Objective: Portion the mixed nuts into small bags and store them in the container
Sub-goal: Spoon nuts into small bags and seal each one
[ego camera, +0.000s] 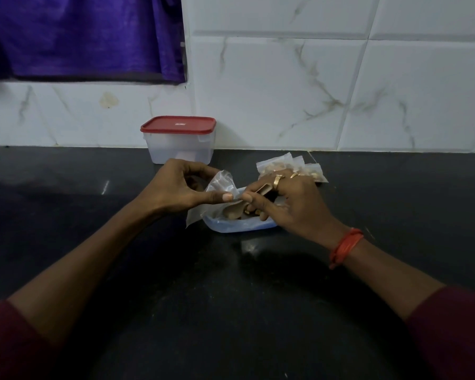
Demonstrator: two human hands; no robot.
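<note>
Left grip (181, 185) pinches one empty bag (221, 184); right grip (291, 204) clasps one spoon (231, 211) (three filled bags (291, 167) behind).

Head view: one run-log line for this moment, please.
left hand pinches small clear plastic bag | right hand holds brown spoon over pale blue nut tray | red-lidded clear plastic container closed

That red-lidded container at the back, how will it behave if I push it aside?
The container looks empty through its translucent walls, so it is probably light. On the glossy black counter it would likely slide easily. Its red lid sits on, so it should stay rigid; pushed high, it might tip.
</note>
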